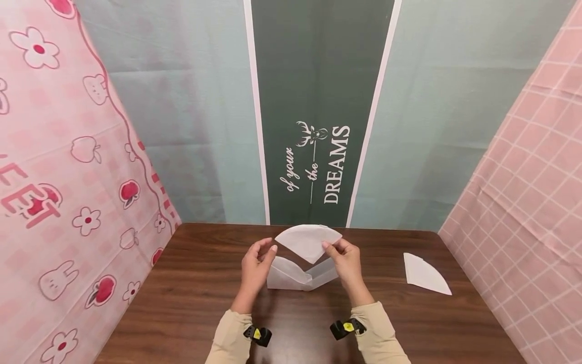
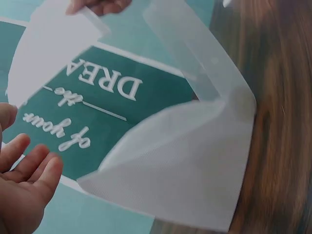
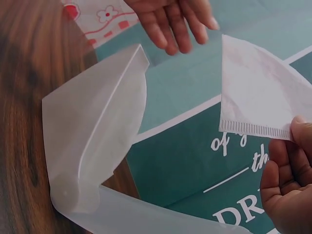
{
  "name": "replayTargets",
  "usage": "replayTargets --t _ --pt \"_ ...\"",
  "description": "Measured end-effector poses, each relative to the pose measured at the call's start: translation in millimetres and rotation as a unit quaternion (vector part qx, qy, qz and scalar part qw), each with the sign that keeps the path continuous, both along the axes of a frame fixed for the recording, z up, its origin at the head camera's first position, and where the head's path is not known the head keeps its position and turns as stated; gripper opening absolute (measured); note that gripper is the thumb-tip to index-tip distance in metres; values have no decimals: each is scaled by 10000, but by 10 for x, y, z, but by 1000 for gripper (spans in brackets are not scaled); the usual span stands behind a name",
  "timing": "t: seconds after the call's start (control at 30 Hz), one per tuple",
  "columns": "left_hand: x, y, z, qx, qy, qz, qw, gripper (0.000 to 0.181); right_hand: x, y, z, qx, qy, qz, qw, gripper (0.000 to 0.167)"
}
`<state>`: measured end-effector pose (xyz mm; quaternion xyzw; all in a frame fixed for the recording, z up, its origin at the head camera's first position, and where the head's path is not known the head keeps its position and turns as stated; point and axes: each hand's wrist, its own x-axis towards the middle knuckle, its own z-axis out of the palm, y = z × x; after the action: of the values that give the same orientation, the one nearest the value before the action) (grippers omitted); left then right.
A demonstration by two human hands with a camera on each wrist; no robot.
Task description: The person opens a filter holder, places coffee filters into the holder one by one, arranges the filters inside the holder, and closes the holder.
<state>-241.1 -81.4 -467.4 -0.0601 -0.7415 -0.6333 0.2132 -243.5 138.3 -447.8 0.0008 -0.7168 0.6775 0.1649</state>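
A white fan-shaped paper coffee filter (image 1: 303, 241) with a crimped edge is pinched by its right side between the thumb and fingers of my right hand (image 1: 347, 260). It is held up above a translucent plastic holder (image 1: 286, 278) with two angled wings, standing on the table. My left hand (image 1: 256, 265) is beside the filter's left corner, fingers loosely bent and a small gap from the paper in the right wrist view. Its fingers (image 2: 46, 175) hold nothing. The filter's crimped edge shows plainly in the right wrist view.
Another white paper filter (image 1: 425, 275) lies on the brown wooden table (image 1: 191, 303) to the right. Behind the table hangs a green cloth (image 1: 318, 76) with white lettering. Pink patterned cloths flank both sides.
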Motion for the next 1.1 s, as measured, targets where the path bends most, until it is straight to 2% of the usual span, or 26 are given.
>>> replayTargets --t 0.2,0.4,0.47,0.53,0.77,0.9,1.1 --pt "8 103 107 277 -404 -463 9977 20 0 -54 10 -268 87 95 9996 20" --pt "140 162 311 344 -106 -790 9962 14 5 -94 -7 -431 163 165 9988 18" --pt "185 169 375 331 -91 -774 9964 13 6 -100 -17 -452 188 179 9986 18" --pt "194 169 386 373 -196 -751 9963 13 8 -102 -25 -468 195 183 9985 18" --pt "186 161 350 605 -134 -816 9947 14 26 -117 -37 -612 209 296 9975 17" --pt "184 163 337 670 -125 -679 9954 14 30 -134 -38 -669 214 292 9971 17" --pt "220 173 382 572 -27 -498 9971 13 37 -123 -41 -538 217 392 9975 21"
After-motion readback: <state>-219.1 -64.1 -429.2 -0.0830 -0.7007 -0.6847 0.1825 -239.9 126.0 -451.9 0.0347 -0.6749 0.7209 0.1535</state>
